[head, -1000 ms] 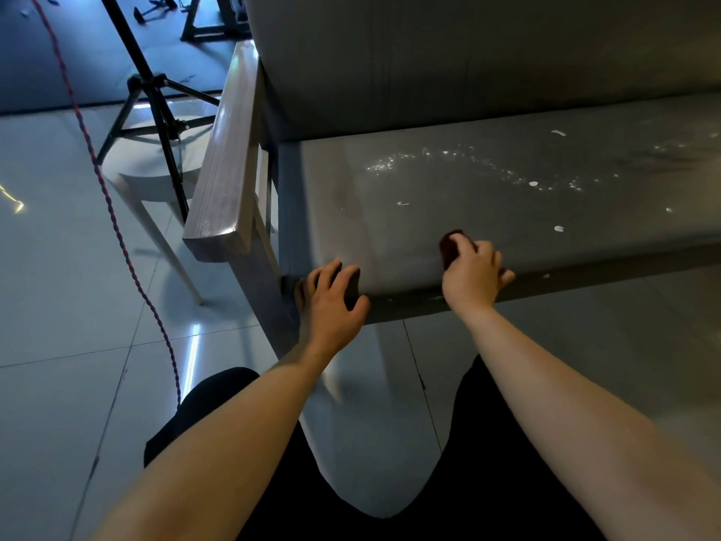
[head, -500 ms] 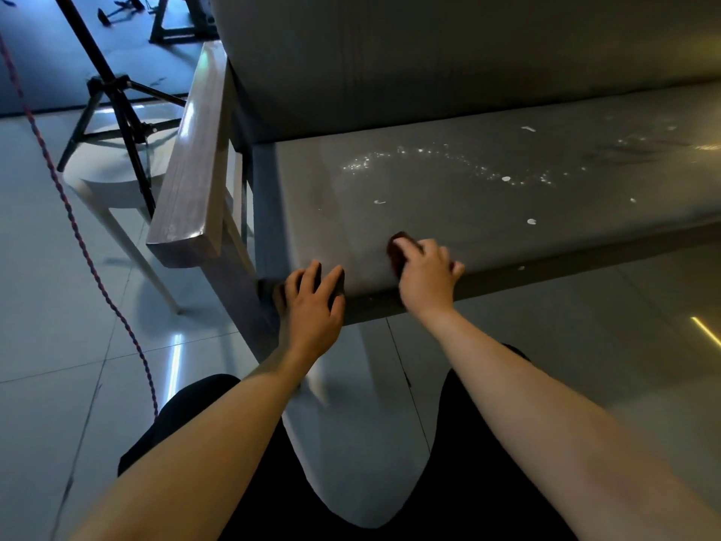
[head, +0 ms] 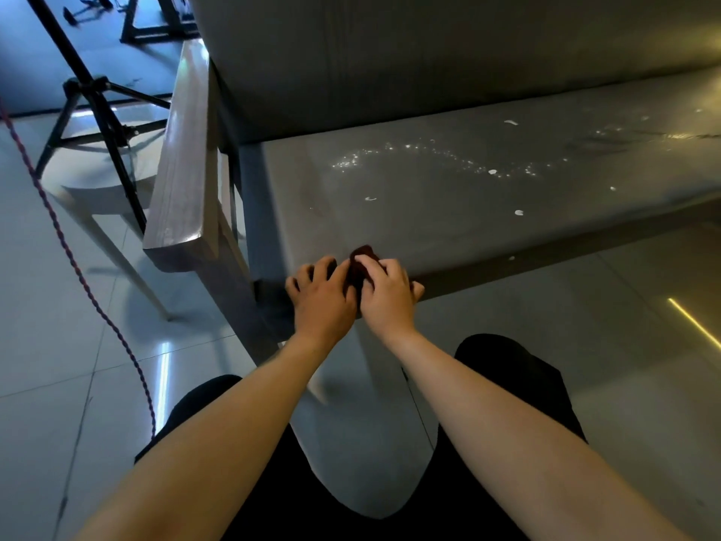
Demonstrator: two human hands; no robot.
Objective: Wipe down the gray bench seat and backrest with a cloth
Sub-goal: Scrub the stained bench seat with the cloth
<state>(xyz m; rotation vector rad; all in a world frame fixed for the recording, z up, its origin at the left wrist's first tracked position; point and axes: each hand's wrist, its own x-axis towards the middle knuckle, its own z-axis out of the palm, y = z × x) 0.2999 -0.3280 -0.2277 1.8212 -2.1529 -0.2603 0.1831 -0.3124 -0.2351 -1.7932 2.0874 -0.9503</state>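
Hands meet at the front edge of the gray bench seat (head: 448,205), just below the middle of the frame. The right hand (head: 386,302) has its fingers (head: 384,265) curled over a small dark red cloth (head: 361,263), bunched up and pressed onto the seat's near left corner. The left hand (head: 320,302) sits touching it on the left, fingers (head: 325,265) bent and spread on the seat edge; whether they also pinch the cloth cannot be told, since the gap between the hands hides that side.

The seat's long axis runs from the hands toward the right edge of the frame, so the unwiped length lies up and to the right of the cloth, with the right hand nearer to it. Pale specks (head: 429,158) and glinting droplets scatter across that stretch. The backrest (head: 429,60) rises across the top of the frame, well apart from both hands.

A wooden armrest (head: 183,177) stands at left; beyond it are a tripod (head: 97,95) and a red cable (head: 70,247) on the tiled floor. The seat's right end is cut off, and most of the cloth is hidden under the fingers.
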